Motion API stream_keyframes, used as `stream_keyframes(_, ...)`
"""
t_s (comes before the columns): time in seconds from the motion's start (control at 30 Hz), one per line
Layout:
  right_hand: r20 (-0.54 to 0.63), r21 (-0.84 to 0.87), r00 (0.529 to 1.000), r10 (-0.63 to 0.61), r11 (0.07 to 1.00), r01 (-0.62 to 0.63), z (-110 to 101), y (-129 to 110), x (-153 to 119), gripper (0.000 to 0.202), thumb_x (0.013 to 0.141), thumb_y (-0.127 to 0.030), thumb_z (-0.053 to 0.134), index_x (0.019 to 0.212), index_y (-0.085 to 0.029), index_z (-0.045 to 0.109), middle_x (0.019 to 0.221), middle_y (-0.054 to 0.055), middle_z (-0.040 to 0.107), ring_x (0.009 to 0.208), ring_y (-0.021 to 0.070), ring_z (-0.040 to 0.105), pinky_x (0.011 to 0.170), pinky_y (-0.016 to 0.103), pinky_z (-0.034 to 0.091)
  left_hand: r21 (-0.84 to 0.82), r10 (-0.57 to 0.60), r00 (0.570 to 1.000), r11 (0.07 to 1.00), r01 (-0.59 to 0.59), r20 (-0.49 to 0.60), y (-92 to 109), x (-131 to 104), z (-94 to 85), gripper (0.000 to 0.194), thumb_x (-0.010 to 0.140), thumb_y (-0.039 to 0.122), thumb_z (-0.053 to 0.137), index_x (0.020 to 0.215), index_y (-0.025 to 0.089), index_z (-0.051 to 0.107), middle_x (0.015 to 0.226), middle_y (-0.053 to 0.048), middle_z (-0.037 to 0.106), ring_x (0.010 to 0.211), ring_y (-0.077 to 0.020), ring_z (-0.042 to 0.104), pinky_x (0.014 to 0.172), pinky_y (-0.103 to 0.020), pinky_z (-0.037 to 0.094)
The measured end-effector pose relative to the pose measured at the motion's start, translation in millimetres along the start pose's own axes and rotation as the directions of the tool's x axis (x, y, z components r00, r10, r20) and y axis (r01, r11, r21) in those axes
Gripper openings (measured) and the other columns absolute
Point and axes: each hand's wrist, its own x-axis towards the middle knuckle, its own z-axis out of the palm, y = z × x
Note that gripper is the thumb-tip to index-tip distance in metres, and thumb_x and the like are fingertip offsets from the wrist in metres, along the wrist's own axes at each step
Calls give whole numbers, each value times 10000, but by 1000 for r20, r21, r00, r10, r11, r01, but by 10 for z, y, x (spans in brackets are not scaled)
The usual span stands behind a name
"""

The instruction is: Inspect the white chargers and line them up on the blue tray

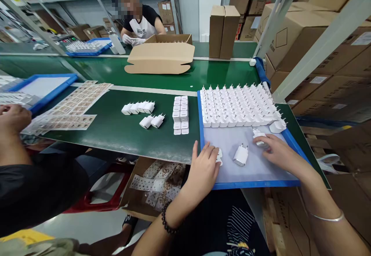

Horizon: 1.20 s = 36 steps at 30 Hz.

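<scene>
Rows of white plug adapters (237, 105) stand with pins up in the back part of a blue-rimmed tray (255, 183). My right hand (274, 150) has its fingers closed round a white adapter (259, 134) over the tray's right side. One more adapter (240, 155) lies alone between my hands. My left hand (204, 165) reaches over the tray's left edge with its fingers spread, touching white pieces (219, 156) partly hidden under it. Left of the tray, white adapters are stacked in two columns (181, 115), and several loose ones (138, 107) lie further left.
Sticker sheets (72, 105) and another blue tray (55, 94) lie at the left, near another person's hand (13, 121). Across the bench, a person in white gloves sits behind an open carton (160, 57). A metal post (321, 43) slants at the right.
</scene>
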Motion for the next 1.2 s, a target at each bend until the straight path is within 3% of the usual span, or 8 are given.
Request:
stream_keyframes(0.17, 90, 593, 972, -218, 796, 124, -107, -450, -156, 244, 820, -208, 626, 1061, -243, 645, 1156, 62, 620, 981, 221, 620, 821, 321, 528, -38, 212, 976, 976, -214, -48, 52, 339, -189, 589, 953, 278, 576, 1477, 111, 365, 1499, -210, 494, 1480, -345, 369, 1189, -556, 356)
stream_keyframes(0.33, 303, 672, 868, -393, 734, 97, -73, -845, -307, 192, 820, -185, 691, 1000, -252, 684, 990, 3, 633, 800, 151, 556, 756, 285, 485, -316, 412, 910, 871, -376, 51, 49, 366, -361, 608, 988, 286, 528, 1534, 192, 277, 1400, -167, 591, 1292, -285, 575, 1053, -470, 494)
stream_keyframes(0.43, 354, 716, 831, -428, 696, 53, -79, -878, -258, 360, 850, -305, 721, 1205, -279, 668, 1072, 30, 652, 883, 180, 594, 778, 310, 498, -519, 234, 971, 836, -179, 43, -89, 225, -424, 433, 945, 297, 619, 1357, 220, 513, 1192, -103, 690, 1066, -235, 667, 904, -361, 544)
stream_keyframes(0.5, 262, 708, 899, -352, 703, 69, -61, -895, -148, 378, 896, -367, 673, 1259, -265, 635, 1146, 61, 658, 984, 210, 610, 824, 335, 506, -626, -9, 1000, 780, 3, -5, -203, 88, -438, 336, 857, 318, 741, 1152, 221, 611, 1080, -60, 693, 985, -210, 662, 856, -313, 529)
stream_keyframes(0.67, 189, 186, 971, -144, 977, 109, 281, -1124, 207, 211, 933, -239, 599, 1131, -177, 637, 1092, 99, 685, 996, 239, 634, 840, 347, 477, -831, -436, 900, 508, 225, -23, -343, -229, -330, 353, 816, 335, 781, 1031, 223, 524, 918, 19, 558, 783, -118, 563, 707, -220, 454)
stream_keyframes(1.0, 263, 53, 962, -77, 996, 65, 552, -1156, 363, 146, 776, -72, 690, 786, -184, 597, 748, 33, 632, 722, 222, 629, 612, 306, 418, -949, -348, 925, 210, 237, 154, -112, -419, 10, 481, 843, 431, 740, 1235, 241, 535, 986, -4, 517, 829, -126, 466, 758, -230, 383)
stream_keyframes(1.1, 198, 278, 973, -118, 959, 59, 369, -1135, 220, 75, 854, -197, 678, 912, -193, 630, 783, 12, 660, 683, 173, 644, 594, 275, 483, -969, -257, 964, 211, 128, 72, -41, -417, -2, 428, 903, 481, 651, 1245, 250, 540, 1082, -27, 519, 907, -151, 479, 822, -252, 393)
stream_keyframes(1.2, 1, 721, 994, -112, 688, 77, 180, -1214, -8, 195, 789, -335, 795, 875, -193, 693, 757, 19, 705, 639, 156, 669, 604, 264, 552, -967, -187, 982, 252, 42, -6, 17, -398, -69, 353, 964, 460, 563, 1239, 241, 543, 1140, -51, 505, 1011, -185, 481, 885, -279, 389)
